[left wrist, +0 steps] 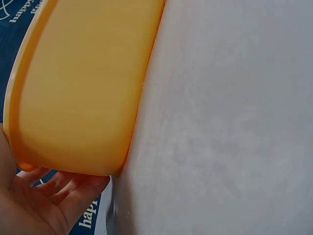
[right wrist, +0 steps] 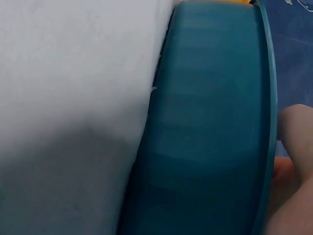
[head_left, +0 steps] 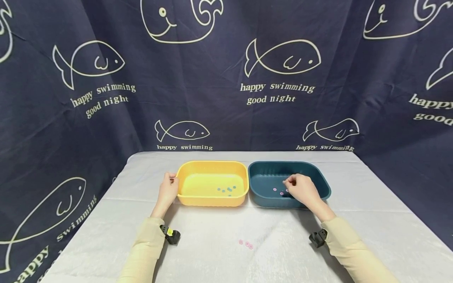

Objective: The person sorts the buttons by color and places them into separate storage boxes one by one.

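My left hand (head_left: 168, 190) grips the left end of the yellow bin (head_left: 212, 201), thumb at the rim and fingers against the outer wall in the left wrist view. Several small blue buttons (head_left: 223, 191) lie in that bin's right half. Over the teal bin (head_left: 272, 202), my right hand (head_left: 301, 188) reaches in with fingertips pinched around what looks like a small pink button (head_left: 284, 182). Beneath it, pink buttons (head_left: 275, 189) lie on the teal floor. In the right wrist view the bin's wall hides the fingertips.
Three pink buttons (head_left: 247, 244) lie on the light tablecloth (head_left: 205, 243) in front of the bins. The two bins stand side by side, ends touching. A dark blue curtain with fish drawings (head_left: 226, 110) hangs behind and at both sides of the table.
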### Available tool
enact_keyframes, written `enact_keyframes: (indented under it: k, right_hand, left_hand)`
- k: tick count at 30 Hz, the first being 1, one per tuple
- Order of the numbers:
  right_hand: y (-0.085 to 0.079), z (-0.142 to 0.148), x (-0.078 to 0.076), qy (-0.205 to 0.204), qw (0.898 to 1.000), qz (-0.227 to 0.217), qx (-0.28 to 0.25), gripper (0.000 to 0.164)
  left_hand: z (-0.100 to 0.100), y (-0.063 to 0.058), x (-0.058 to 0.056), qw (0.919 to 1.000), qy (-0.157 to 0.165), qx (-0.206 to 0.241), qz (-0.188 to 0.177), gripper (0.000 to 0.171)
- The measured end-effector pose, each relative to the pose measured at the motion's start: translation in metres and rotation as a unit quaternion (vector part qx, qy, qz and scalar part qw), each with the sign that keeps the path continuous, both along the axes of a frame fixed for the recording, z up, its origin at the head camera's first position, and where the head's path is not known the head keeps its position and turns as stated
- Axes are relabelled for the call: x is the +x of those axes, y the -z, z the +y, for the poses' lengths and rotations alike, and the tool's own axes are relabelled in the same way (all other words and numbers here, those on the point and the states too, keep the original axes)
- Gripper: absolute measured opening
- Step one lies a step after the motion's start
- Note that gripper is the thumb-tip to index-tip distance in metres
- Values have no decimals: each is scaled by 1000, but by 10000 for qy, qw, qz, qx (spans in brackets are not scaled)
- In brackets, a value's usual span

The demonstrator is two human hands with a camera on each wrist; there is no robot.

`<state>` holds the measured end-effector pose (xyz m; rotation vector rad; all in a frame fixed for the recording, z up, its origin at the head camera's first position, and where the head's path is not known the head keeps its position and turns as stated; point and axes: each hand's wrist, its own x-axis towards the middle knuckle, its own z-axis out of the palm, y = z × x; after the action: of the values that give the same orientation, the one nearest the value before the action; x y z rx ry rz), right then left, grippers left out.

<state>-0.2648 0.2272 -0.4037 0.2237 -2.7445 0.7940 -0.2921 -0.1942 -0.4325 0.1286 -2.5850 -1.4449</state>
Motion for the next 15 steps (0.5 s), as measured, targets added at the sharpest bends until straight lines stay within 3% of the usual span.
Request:
enact_keyframes:
  k: [15]
  right_hand:
    - [1,-12,9,-652,9946,684,-438,6]
  left_hand:
    - [-1,2,-1,10000,-29,-66,45,29]
